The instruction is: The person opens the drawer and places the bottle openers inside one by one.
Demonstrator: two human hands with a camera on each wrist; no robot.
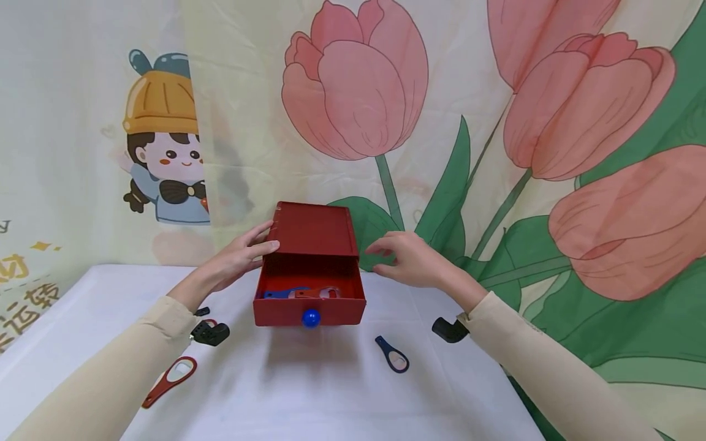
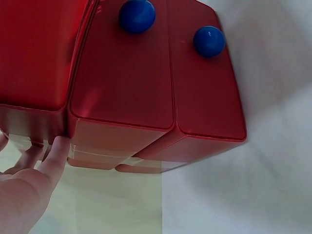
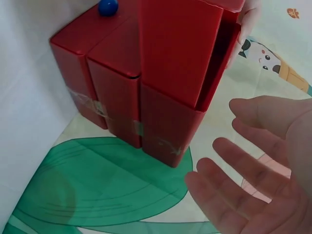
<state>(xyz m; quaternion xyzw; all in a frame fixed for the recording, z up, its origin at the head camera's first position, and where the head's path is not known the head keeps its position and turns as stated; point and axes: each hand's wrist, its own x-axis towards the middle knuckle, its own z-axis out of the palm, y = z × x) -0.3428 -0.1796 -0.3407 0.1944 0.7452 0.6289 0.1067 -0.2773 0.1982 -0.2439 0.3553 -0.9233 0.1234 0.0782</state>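
A red box of stacked drawers (image 1: 314, 228) stands on the table, its top drawer (image 1: 337, 311) pulled out by a blue knob side facing me. Inside lie a blue-handled piece (image 1: 278, 294) and an orange-red one (image 1: 311, 293). My left hand (image 1: 237, 260) rests on the box's left side, thumb at the front edge and fingers extended along the wall. In the left wrist view, two lower drawers with blue knobs (image 2: 209, 41) are closed. My right hand (image 1: 410, 258) hovers right of the box, fingers loosely bent, holding nothing; the right wrist view shows it apart from the box.
On the white tablecloth (image 1: 325, 398) lie a dark blue oval-headed tool (image 1: 393, 355) at right and a similar red one (image 1: 171, 381) at left. Another small red piece is partly hidden by the left wrist camera (image 1: 212, 334). A tulip-printed curtain (image 1: 242, 122) hangs close behind the box.
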